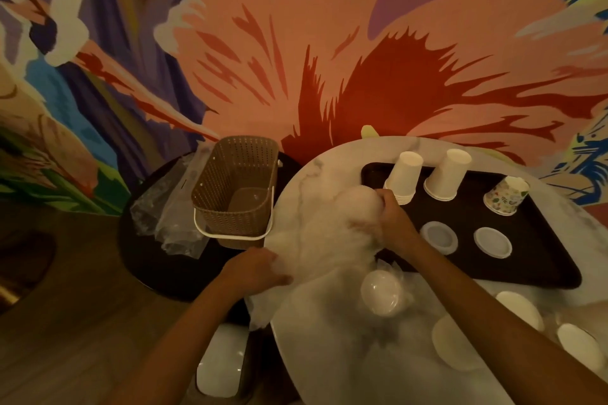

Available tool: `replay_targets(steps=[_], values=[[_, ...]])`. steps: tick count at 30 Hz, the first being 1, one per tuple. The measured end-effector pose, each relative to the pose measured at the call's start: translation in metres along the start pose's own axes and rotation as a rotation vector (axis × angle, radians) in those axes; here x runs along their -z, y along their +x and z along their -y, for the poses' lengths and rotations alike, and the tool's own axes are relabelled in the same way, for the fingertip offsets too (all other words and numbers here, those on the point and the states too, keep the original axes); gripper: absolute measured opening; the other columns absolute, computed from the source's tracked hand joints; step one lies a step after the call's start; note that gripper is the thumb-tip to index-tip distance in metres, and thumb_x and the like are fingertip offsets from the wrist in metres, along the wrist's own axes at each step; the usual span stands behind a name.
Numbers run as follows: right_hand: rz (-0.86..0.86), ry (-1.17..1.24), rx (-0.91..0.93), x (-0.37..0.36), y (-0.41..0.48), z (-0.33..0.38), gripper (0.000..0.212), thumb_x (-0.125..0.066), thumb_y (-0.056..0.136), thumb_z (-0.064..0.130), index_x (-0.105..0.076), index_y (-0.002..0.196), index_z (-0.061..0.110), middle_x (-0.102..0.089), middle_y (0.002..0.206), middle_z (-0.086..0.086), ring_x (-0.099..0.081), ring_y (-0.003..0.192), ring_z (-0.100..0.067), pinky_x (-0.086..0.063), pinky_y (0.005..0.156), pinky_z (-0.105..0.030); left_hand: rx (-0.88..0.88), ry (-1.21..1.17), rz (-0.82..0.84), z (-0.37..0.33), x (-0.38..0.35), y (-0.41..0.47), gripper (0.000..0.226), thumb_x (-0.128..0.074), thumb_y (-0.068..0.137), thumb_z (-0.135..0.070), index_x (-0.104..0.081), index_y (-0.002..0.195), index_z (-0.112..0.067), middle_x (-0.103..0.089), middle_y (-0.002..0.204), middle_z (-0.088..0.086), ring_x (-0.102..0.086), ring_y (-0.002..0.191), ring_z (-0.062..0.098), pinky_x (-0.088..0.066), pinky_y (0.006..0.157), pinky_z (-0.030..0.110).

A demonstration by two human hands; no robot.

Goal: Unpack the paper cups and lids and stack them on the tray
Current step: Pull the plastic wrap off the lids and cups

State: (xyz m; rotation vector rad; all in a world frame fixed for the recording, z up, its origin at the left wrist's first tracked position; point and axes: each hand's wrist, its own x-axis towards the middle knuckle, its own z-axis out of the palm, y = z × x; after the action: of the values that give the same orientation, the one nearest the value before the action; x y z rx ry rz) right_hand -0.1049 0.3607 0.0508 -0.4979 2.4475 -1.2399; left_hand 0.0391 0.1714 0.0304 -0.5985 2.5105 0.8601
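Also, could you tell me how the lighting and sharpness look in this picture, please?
Head view: dim, warm light; the plastic bag gripped by the left hand and right hand is smeared by motion blur and washed out; the paper cups on the tray look fairly sharp.

Translucent white plastic wrap (329,233): motion-smeared, contents unreadable. Right hand (393,223): fingertips lost in that blur. Floral-printed paper cup (506,196): pattern too small. Round white marble table (329,355): cut off at bottom edge.
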Motion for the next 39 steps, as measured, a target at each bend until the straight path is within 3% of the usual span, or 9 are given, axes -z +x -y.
replay_targets(steps=[5,13,18,21,23,26,29,35,39], values=[[-0.078,-0.223,-0.079,-0.028,0.008,-0.017,0.079,-0.081,0.065,0.031,-0.039,0.128,0.006,-0.048,0.127,-0.012,-0.045,0.118,-0.03,-0.044,0.093,-0.038,0.119,-0.279,-0.282,0.027,-0.003,0.005,0.044,-0.048,0.092,-0.042,-0.055,0.123,-0.011,-0.059,0.124,0.011,-0.054,0.115,0.028,-0.039,0.096,0.034],[-0.109,-0.707,0.028,-0.074,0.028,-0.036,0.075,-0.07,0.073,0.045,-0.034,0.131,0.014,-0.04,0.134,-0.006,-0.037,0.123,-0.024,-0.028,0.106,-0.035,0.158,-0.427,-0.407,0.037,-0.002,0.005,0.047,-0.045,0.094,-0.039,-0.049,0.129,-0.008,-0.053,0.131,0.015,-0.048,0.121,0.032,-0.036,0.1,0.037],[-0.148,-0.957,0.103,-0.088,0.035,-0.048,0.083,-0.086,0.046,0.05,-0.057,0.111,0.009,-0.06,0.113,-0.016,-0.059,0.102,-0.036,-0.049,0.089,-0.048,0.2,-0.643,-0.499,0.039,0.003,0.001,0.046,-0.046,0.094,-0.035,-0.05,0.128,-0.004,-0.053,0.131,0.015,-0.048,0.121,0.029,-0.033,0.093,0.026],[-0.05,-1.035,0.079,-0.09,0.028,-0.052,0.085,-0.061,0.077,0.056,-0.024,0.141,0.014,-0.023,0.15,-0.015,-0.021,0.139,-0.036,-0.018,0.114,-0.047,0.203,-0.677,-0.487,0.04,0.004,0.005,0.046,-0.047,0.094,-0.036,-0.051,0.127,-0.004,-0.053,0.13,0.015,-0.049,0.12,0.029,-0.035,0.092,0.027],[0.002,-1.047,0.064,-0.092,0.022,-0.054,0.084,-0.053,0.082,0.058,-0.016,0.144,0.016,-0.012,0.154,-0.013,-0.011,0.142,-0.035,-0.011,0.116,-0.046,0.216,-0.699,-0.473,0.038,0.004,0.009,0.047,-0.047,0.093,-0.037,-0.051,0.128,-0.005,-0.053,0.131,0.014,-0.049,0.12,0.029,-0.036,0.094,0.03],[-0.034,-1.068,0.086,-0.095,0.01,-0.053,0.082,-0.073,0.062,0.059,-0.051,0.126,0.013,-0.049,0.133,-0.019,-0.047,0.123,-0.039,-0.04,0.1,-0.051,0.218,-0.711,-0.455,0.033,0.004,0.013,0.048,-0.048,0.093,-0.039,-0.05,0.129,-0.006,-0.052,0.131,0.014,-0.049,0.12,0.029,-0.037,0.093,0.031],[-0.069,-1.071,0.147,-0.094,0.006,-0.055,0.069,-0.068,0.072,0.052,-0.051,0.126,0.013,-0.051,0.131,-0.017,-0.048,0.122,-0.036,-0.038,0.102,-0.048,0.21,-0.725,-0.426,0.028,0.002,0.016,0.049,-0.048,0.092,-0.04,-0.049,0.13,-0.008,-0.052,0.132,0.013,-0.048,0.121,0.029,-0.037,0.095,0.033],[-0.231,-0.39,0.127,-0.08,0.002,-0.033,0.052,-0.055,0.081,0.05,-0.053,0.117,0.013,-0.054,0.121,-0.007,-0.047,0.116,-0.022,-0.032,0.099,-0.031,0.117,-0.696,-0.442,0.008,0.004,0.014,0.046,-0.049,0.092,-0.036,-0.049,0.129,-0.008,-0.055,0.122,0.008,-0.05,0.114,0.022,-0.034,0.086,0.026],[0.215,0.479,-0.215,-0.07,0.003,0.018,0.063,-0.058,0.084,0.044,-0.032,0.136,0.02,-0.059,0.114,-0.005,-0.06,0.099,-0.02,-0.046,0.081,-0.027,-0.06,-0.632,-0.378,0.0,0.007,0.008,0.042,-0.055,0.089,-0.037,-0.054,0.119,-0.008,-0.058,0.116,0.002,-0.056,0.109,0.02,-0.043,0.084,0.027]])
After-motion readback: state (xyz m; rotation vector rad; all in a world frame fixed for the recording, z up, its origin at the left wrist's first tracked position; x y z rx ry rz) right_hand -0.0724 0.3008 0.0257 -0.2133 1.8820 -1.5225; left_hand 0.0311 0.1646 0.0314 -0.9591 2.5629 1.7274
